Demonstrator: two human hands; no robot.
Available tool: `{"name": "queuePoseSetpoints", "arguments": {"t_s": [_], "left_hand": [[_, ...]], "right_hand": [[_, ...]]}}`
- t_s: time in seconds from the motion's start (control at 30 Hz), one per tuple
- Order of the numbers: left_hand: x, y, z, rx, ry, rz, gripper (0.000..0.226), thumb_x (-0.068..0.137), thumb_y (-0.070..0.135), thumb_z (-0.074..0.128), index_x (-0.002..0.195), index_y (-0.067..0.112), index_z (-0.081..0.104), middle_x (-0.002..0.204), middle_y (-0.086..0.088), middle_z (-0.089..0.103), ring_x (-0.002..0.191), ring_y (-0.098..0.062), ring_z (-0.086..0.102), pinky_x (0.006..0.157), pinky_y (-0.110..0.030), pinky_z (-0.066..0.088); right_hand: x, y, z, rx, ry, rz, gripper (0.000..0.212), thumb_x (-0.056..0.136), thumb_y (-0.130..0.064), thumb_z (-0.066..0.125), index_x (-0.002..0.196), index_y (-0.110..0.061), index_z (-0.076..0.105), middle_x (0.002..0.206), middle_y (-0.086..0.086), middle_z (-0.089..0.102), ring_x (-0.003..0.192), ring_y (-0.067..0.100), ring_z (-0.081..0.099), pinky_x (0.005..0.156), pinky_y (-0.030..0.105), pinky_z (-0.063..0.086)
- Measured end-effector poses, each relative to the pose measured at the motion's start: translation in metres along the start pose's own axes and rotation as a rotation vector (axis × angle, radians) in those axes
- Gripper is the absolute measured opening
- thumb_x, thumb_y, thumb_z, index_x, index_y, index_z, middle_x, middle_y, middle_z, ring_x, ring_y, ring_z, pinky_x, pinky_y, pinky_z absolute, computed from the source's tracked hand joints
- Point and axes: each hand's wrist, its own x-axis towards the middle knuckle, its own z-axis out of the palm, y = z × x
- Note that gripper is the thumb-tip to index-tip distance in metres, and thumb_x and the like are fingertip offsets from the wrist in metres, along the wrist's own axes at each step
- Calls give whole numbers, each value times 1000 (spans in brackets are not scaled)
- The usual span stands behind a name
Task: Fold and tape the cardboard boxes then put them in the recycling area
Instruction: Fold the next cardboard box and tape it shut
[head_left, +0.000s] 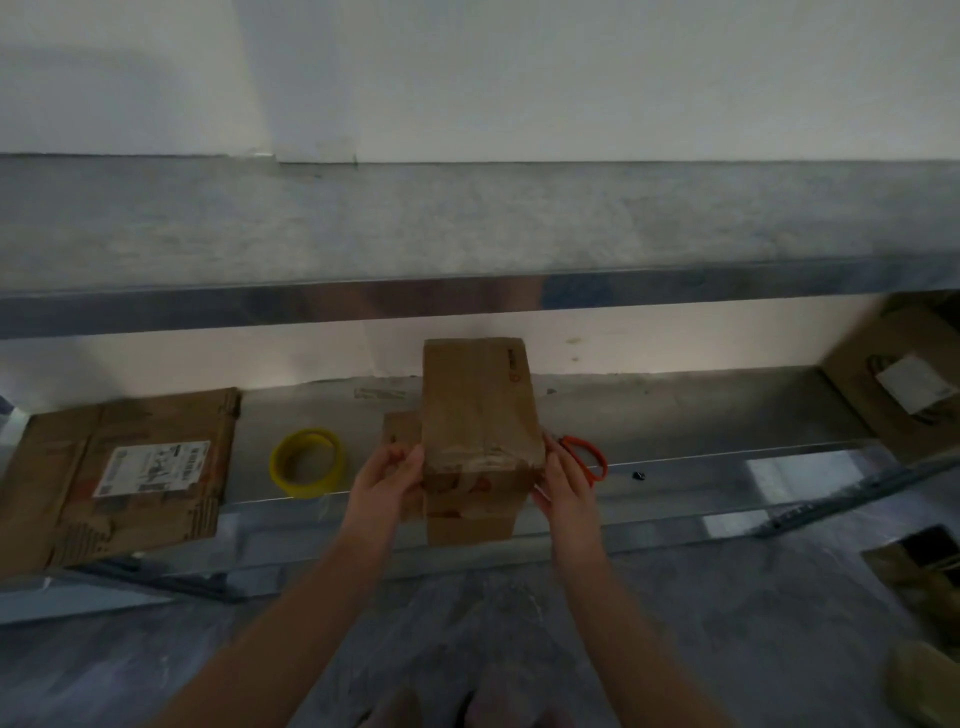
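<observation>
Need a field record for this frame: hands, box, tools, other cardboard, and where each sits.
left hand: grips the left side of the small box
right hand: holds the box's right side
small box: on the metal shelf, at its front edge
tape roll: yellow, lying flat, left of the box
scissors: orange handles, right of the box, partly behind the right hand
flattened cardboard: far left, label up
second box: far right, white label
</observation>
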Motion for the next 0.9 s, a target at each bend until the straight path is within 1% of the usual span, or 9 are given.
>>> {"name": "queuePoseSetpoints", "arguments": {"t_s": [0.1,0.2,0.33,0.4,0.5,0.63,0.77,0.83,0.9], "left_hand": [[1,-1,-3,-49,-13,-61,14,93,16,59,80,14,59,79,-2,68,77,-15,67,66,-26,54],[1,-4,-1,-66,15,-70,14,96,14,55,82,14,55,78,-1,65,72,-10,65,63,-23,55],[1,-12,1,66,119,29,17,94,8,59,93,24,52,91,4,62,78,-5,61,64,-19,51],[4,-13,-1,274,168,174,26,91,3,60,92,28,51,95,1,59,78,-6,58,64,-21,49],[7,-7,-5,668,191,417,34,86,-3,60,92,29,55,95,3,59,78,-9,59,72,-21,47],[-11,-1,-6,587,43,387,56,81,-8,59,100,45,55,95,27,65,90,9,63,73,-3,45],[-22,-2,-2,450,-35,386,54,89,9,67,129,38,46,104,38,63,101,14,60,81,-4,46],[-21,0,1,544,9,411,48,88,21,69,127,41,50,100,35,65,98,12,61,81,-8,50],[-15,3,2,694,102,464,38,85,24,72,120,34,60,98,25,68,94,3,66,82,-19,54]], "right_hand": [[-1,-6,0,-41,-66,21,20,99,-39,50,113,-46,63,118,-13,69,110,7,65,86,23,55],[-1,-6,1,-115,-50,-9,20,98,-36,55,112,-47,64,117,-15,69,112,8,64,98,38,53],[-4,-1,2,-211,-69,-78,35,93,-52,51,127,-47,53,129,-12,60,119,9,59,102,47,50],[-4,0,0,-259,-95,-107,39,93,-54,48,132,-51,47,133,-12,55,123,10,56,102,47,50],[-1,0,-4,-266,-134,-118,31,100,-40,47,129,-51,49,130,-14,59,122,9,57,102,45,50],[-2,2,-11,-271,-197,-125,39,96,-32,57,129,-50,49,122,-15,67,118,8,61,92,29,55],[-2,2,-10,-347,-190,-214,51,94,-27,60,142,-28,43,123,-15,65,117,7,61,93,37,56],[-1,3,-9,-389,-188,-236,57,92,-34,60,145,-25,41,127,-10,63,117,7,62,94,41,56],[2,4,-9,-428,-186,-247,56,94,-34,61,145,-29,40,129,-10,62,116,4,61,93,41,56]]}}
